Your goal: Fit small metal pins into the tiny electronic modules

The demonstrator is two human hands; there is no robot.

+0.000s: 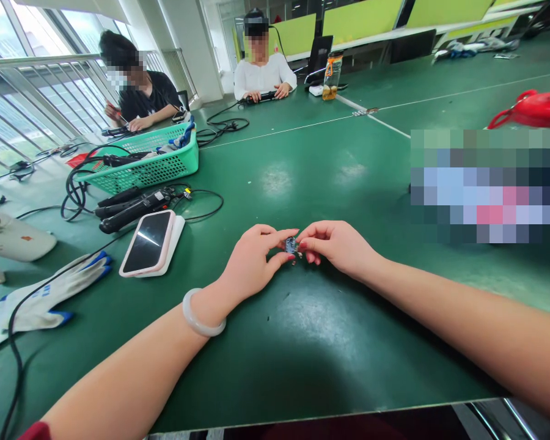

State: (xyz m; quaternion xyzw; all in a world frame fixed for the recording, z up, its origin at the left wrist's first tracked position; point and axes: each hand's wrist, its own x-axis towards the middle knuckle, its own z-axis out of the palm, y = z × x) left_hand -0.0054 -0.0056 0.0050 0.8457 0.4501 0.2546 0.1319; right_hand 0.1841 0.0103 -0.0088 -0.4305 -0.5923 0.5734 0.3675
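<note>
Your left hand (252,260) pinches a small blue-grey rectangular part (290,245) between thumb and index finger, probably to steady it. It's between your hands, over the green smooth tabletop (238,379); can't tell if it touches. Your right hand's (337,247) thumb and index are drawn together at its right side; can't tell what they pinch. Near table edge lies on your side; pink-rimmed black-screened phone (147,244) well apart, left. Forward likely gives most room.
</note>
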